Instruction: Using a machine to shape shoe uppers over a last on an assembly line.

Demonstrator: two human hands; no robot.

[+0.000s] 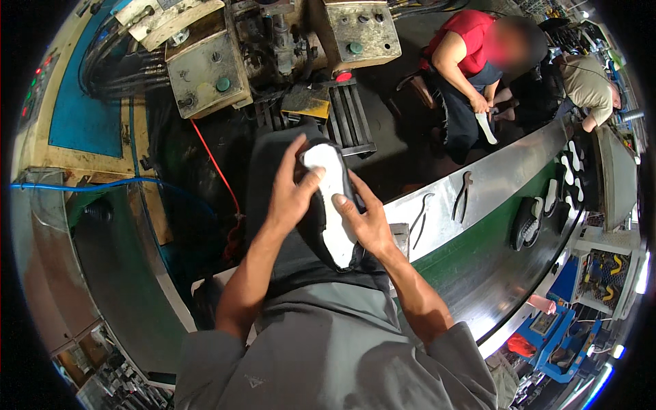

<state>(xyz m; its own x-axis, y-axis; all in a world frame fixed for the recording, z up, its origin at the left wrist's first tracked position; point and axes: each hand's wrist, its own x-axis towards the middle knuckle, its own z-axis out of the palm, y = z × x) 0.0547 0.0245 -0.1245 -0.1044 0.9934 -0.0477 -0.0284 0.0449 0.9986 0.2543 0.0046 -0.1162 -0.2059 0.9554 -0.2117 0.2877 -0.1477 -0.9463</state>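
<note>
A black shoe upper [316, 229] with a white underside [335, 222] is held over my lap, its white face turned up toward me. My left hand [294, 191] grips it at the far end, with the thumb lying on the white face and the fingers around the dark edge. Lower down, my right hand [369, 217] holds the right side, thumb pressed on the white face and fingers behind. To the right, two pairs of pliers, one [462, 196] with dark handles and a slimmer one [422, 217], lie on a metal ledge [437, 205].
Ahead stands a machine with worn control boxes [208, 78] and a slotted metal base [350, 119]. Right of the ledge, a green conveyor belt [471, 273] carries dark shoes [526, 224] and white-bottomed pieces [568, 167]. Two co-workers [461, 55] sit beyond. A blue hose [82, 186] crosses at left.
</note>
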